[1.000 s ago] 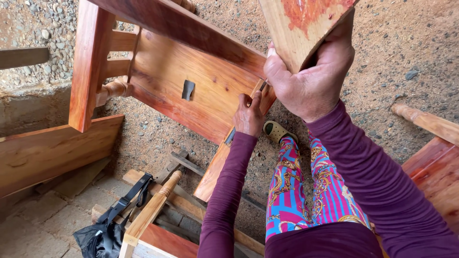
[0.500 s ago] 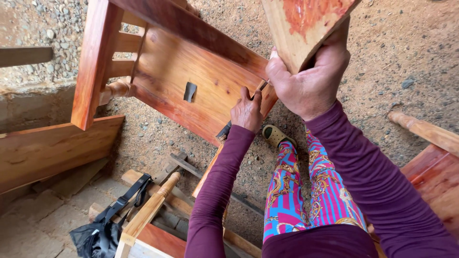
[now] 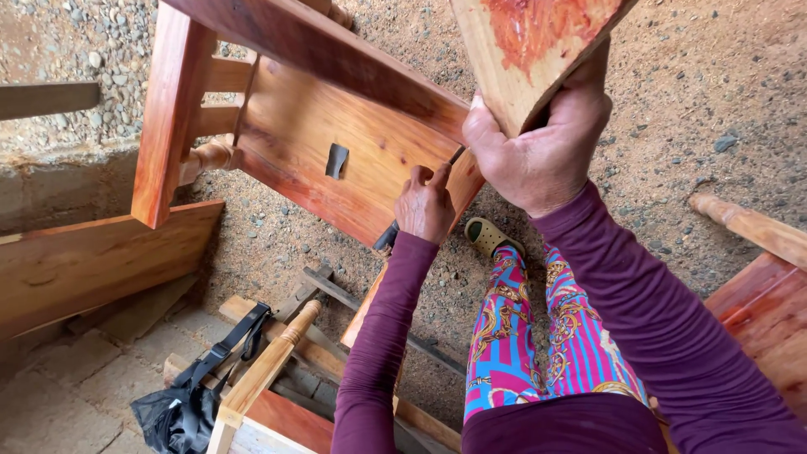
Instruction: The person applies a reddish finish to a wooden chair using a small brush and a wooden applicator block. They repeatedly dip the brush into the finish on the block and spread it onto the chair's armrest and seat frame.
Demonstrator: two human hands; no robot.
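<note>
A reddish varnished wooden chair frame (image 3: 319, 126) is tipped on its side over the gravel ground. My right hand (image 3: 542, 155) grips the thick end of its upper board (image 3: 538, 42) near the top of the view. My left hand (image 3: 426, 204) rests against the lower edge of the flat panel, fingers curled; something dark shows just below it, too hidden to name. A small piece of grey sandpaper (image 3: 336, 160) lies on the flat panel, left of my left hand. My patterned trousers and a yellow shoe (image 3: 487, 237) show below the hands.
A wide wooden plank (image 3: 92, 261) leans at the left. A turned wooden leg (image 3: 269, 366) and loose boards lie at the bottom, with a black strapped bag (image 3: 189, 403) beside them. More reddish furniture (image 3: 769, 294) stands at the right edge. Gravel covers the ground.
The chair frame has shifted slightly right and down in view. My left hand has slid a little along the panel's lower edge. My right hand keeps its grip.
</note>
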